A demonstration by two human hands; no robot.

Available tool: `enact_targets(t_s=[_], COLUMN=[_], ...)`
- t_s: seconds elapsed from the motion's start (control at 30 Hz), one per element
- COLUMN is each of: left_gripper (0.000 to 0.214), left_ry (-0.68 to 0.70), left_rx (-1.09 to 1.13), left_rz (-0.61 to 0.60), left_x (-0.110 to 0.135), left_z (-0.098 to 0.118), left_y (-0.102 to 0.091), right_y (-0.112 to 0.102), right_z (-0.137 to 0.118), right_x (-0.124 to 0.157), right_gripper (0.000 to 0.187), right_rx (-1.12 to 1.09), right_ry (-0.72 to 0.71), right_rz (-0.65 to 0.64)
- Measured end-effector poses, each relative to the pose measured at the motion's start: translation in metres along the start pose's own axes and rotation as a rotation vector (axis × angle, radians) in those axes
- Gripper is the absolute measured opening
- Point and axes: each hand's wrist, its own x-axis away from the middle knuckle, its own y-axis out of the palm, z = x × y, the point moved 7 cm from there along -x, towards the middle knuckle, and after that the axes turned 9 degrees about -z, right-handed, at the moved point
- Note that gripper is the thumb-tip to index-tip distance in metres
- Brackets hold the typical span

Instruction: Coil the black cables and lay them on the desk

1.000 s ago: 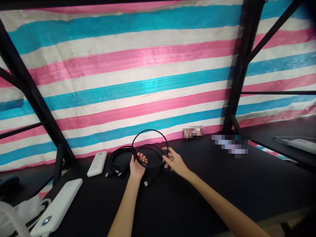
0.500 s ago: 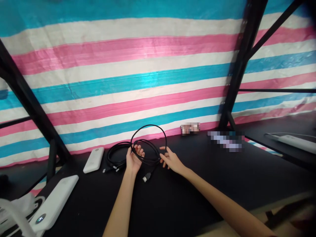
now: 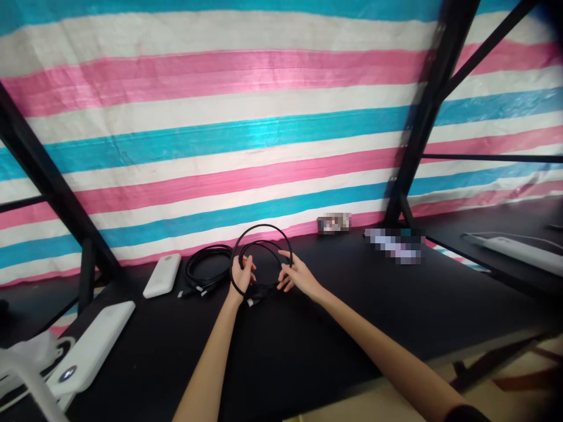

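A black cable (image 3: 264,225), wound in loose loops, stands raised between the person's two hands near the back of the counter (image 3: 308,351). One wide loop rises above both hands, a smaller one lies behind it, and a plug (image 3: 251,303) with a pale tip shows at the bottom, beside the left wrist; whether it touches the counter cannot be told. The left hand (image 3: 241,276) has its fingers bent around the left side of the loops. The right hand (image 3: 298,275) is at the right side, its fingers partly spread, with the big loop passing by the forefinger and thumb; whether they pinch it cannot be told.

Just left of the left hand, a coil of black cable (image 3: 209,280) lies on the counter, pale-tipped connectors (image 3: 202,290) at its front. Farther left is a small white power bank (image 3: 162,275), and nearer the person a larger white one (image 3: 94,349) with a round dark display. White cords and a plug-like block (image 3: 37,350) fill the lower left corner. Two pixelated items (image 3: 334,223) sit right of the hands, before a striped sheet (image 3: 246,132).
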Motion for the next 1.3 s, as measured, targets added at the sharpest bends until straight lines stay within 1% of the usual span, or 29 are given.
enact_targets(t_s=[0.1, 0.2, 0.3, 0.4, 0.5, 0.53, 0.6, 0.67, 0.77, 0.83, 0.9, 0.93, 1.0, 1.07, 1.13, 1.23, 1.3], left_gripper=[0.036, 0.038, 0.044, 0.053, 0.060, 0.061, 0.060, 0.055, 0.043, 0.037, 0.035, 0.035, 0.036, 0.038, 0.038, 0.038, 0.036], left_ry=[0.003, -0.003, 0.002, 0.024, 0.061, 0.072, 0.085, 0.091, 0.103, 0.110, 0.113, 0.115, 0.118, 0.126, 0.145, 0.186, 0.197], left_rx=[-0.078, -0.113, -0.095, -0.026, 0.031, 0.029, -0.017, -0.085, -0.168, -0.222, -0.265, -0.281, -0.301, -0.306, -0.286, -0.220, -0.165], left_rz=[0.037, 0.064, 0.068, 0.066, 0.096, 0.109, 0.130, 0.143, 0.160, 0.168, 0.169, 0.167, 0.165, 0.170, 0.177, 0.172, 0.200], left_x=[0.002, 0.003, 0.003, 0.003, 0.004, 0.004, 0.004, 0.004, 0.004, 0.004, 0.005, 0.006, 0.008, 0.011, 0.018, 0.039, 0.063], left_z=[-0.002, -0.001, 0.004, 0.015, 0.025, 0.026, 0.027, 0.023, 0.015, 0.012, 0.011, 0.011, 0.016, 0.024, 0.035, 0.053, 0.062], left_y=[-0.005, -0.005, -0.003, -0.006, -0.015, -0.018, -0.022, -0.024, -0.027, -0.029, -0.030, -0.030, -0.028, -0.025, -0.021, -0.015, -0.016], right_y=[-0.002, -0.012, -0.032, -0.059, -0.080, -0.082, -0.080, -0.069, -0.045, -0.031, -0.025, -0.025, -0.032, -0.044, -0.057, -0.076, -0.087], right_z=[-0.007, -0.014, -0.024, -0.032, -0.039, -0.041, -0.044, -0.043, -0.038, -0.036, -0.037, -0.039, -0.043, -0.048, -0.049, -0.046, -0.043], right_x=[0.001, 0.001, 0.004, 0.008, 0.012, 0.012, 0.011, 0.010, 0.009, 0.009, 0.009, 0.010, 0.012, 0.015, 0.018, 0.023, 0.025], right_gripper=[0.044, 0.041, 0.035, 0.026, 0.017, 0.015, 0.013, 0.016, 0.025, 0.030, 0.033, 0.034, 0.036, 0.037, 0.039, 0.040, 0.039], right_rx=[-0.093, -0.214, -0.383, -0.610, -0.756, -0.761, -0.699, -0.580, -0.402, -0.282, -0.157, -0.105, -0.054, -0.087, -0.174, -0.296, -0.391], right_ry=[-0.028, -0.079, -0.148, -0.199, -0.226, -0.230, -0.222, -0.176, -0.105, -0.090, -0.104, -0.123, -0.182, -0.239, -0.261, -0.261, -0.268], right_rz=[0.021, 0.116, 0.237, 0.344, 0.381, 0.372, 0.331, 0.289, 0.224, 0.167, 0.139, 0.151, 0.217, 0.317, 0.418, 0.541, 0.590])
